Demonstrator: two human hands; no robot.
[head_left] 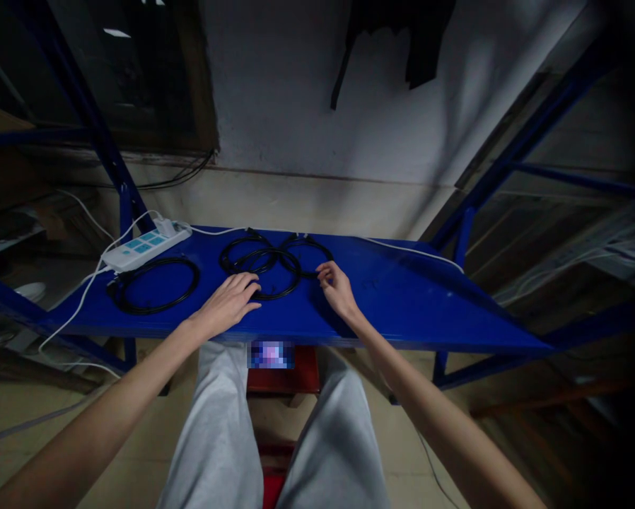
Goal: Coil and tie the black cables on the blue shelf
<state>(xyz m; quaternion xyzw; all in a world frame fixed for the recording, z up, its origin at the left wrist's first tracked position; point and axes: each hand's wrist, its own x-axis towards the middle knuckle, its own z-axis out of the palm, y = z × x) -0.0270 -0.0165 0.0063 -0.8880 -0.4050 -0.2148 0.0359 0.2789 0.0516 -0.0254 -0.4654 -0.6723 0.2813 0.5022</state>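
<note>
Several coiled black cables (290,283) lie overlapping near the middle of the blue tabletop (402,297). My left hand (230,304) rests over the lower left part of these coils, palm down, its fingers stretched out and the thumb apart. At the right side of the same group, my right hand (337,288) has curled fingers closed at the edge of a black loop; the exact grip is partly hidden. Another black cable coil (158,285) lies apart, to the left of my left hand.
A white power strip (146,247) with blue sockets and a plugged-in adapter stands at the table's left back. White cord (413,249) runs along the back edge. Blue frame posts (463,237) rise at both sides. Below the front edge is a red stool (301,371) between my legs.
</note>
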